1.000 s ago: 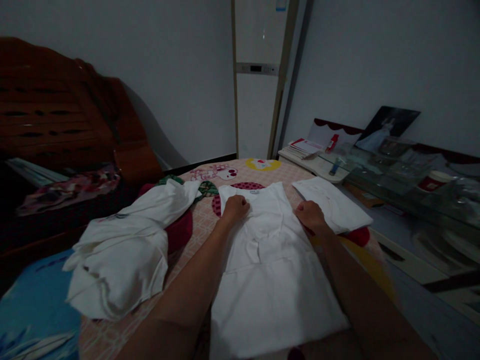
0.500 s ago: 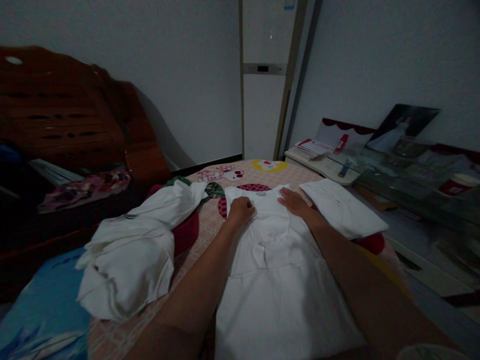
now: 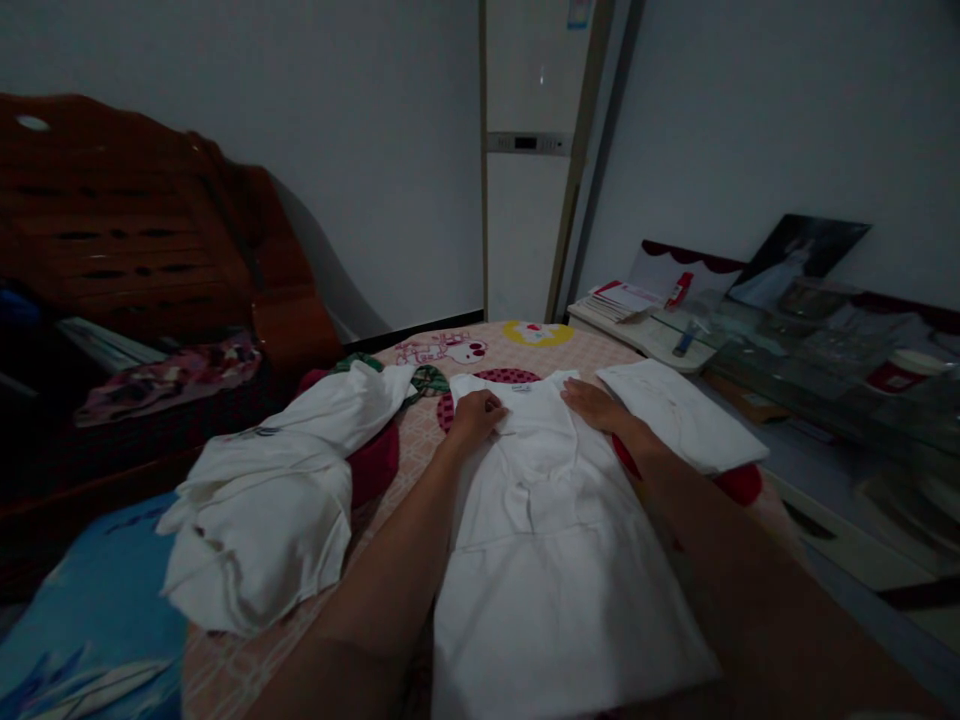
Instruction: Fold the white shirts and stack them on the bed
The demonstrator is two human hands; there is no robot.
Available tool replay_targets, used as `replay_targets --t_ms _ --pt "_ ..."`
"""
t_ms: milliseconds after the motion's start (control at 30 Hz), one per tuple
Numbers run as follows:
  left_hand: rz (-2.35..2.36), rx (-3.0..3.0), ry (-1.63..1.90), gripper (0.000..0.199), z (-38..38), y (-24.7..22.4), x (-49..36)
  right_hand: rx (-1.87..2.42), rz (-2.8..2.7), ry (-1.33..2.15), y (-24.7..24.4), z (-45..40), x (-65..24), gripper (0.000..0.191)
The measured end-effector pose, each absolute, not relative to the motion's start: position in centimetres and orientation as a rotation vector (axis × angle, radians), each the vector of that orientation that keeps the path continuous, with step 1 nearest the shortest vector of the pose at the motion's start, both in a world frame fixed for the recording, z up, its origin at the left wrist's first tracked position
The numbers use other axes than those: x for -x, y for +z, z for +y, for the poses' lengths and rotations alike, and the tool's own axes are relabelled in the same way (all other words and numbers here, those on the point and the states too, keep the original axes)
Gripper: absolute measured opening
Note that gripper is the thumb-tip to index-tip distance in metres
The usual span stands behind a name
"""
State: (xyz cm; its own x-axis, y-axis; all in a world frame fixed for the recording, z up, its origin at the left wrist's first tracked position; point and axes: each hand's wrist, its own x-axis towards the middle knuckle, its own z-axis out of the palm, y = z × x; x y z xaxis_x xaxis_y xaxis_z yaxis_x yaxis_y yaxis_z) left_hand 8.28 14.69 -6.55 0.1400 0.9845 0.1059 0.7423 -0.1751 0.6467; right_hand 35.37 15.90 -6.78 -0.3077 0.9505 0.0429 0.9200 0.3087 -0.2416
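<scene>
A white garment (image 3: pixel 540 580) lies flattened lengthwise on the patterned cloth (image 3: pixel 405 440), its neckline with a small label at the far end. My left hand (image 3: pixel 480 415) rests on its upper left edge, fingers curled together; whether they pinch fabric is hidden. Along the upper right edge, my right hand (image 3: pixel 591 402) lies flat with fingers stretched out, touching the cloth of the garment. A crumpled white garment (image 3: pixel 262 510) sits in a heap to the left. On the right is a folded white garment (image 3: pixel 682 415).
A wooden bench (image 3: pixel 142 230) with fabric on it stands at left, near a blue cover (image 3: pixel 97 600). A glass-topped stand (image 3: pixel 825 370) at right bears a paper cup (image 3: pixel 904 372), a photo and a red item. A tall white unit (image 3: pixel 525 230) stands behind.
My right hand has shifted very slightly outward along the upper right edge. My left hand has stayed at the upper left, its fingers a little changed. The view has moved slightly.
</scene>
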Motion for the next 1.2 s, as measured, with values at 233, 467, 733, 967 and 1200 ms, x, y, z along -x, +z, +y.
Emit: replay_targets --t_ms 233,467,733,967,1200 --pt "1.630 -2.118 0.802 0.032 14.5 -6.4 -8.1 1.486 -2.539 0.156 -8.9 9.3 -35.7 0.050" --pt "1.646 -2.075 0.974 0.031 13.7 -1.3 -5.6 1.543 -2.460 0.084 -10.1 8.9 -35.6 0.050" --pt "1.928 -2.111 0.538 0.013 10.4 -2.4 -2.5 1.567 -2.283 0.400 -8.3 8.7 -35.5 0.045" --pt "2.083 -2.039 0.448 0.022 8.8 -6.0 -3.4 1.320 -2.203 0.741 -2.7 4.9 -35.3 0.041" --pt "1.985 -2.155 0.688 0.028 8.4 -6.9 -3.5 1.234 -2.489 0.667 -2.2 0.6 -28.0 0.021"
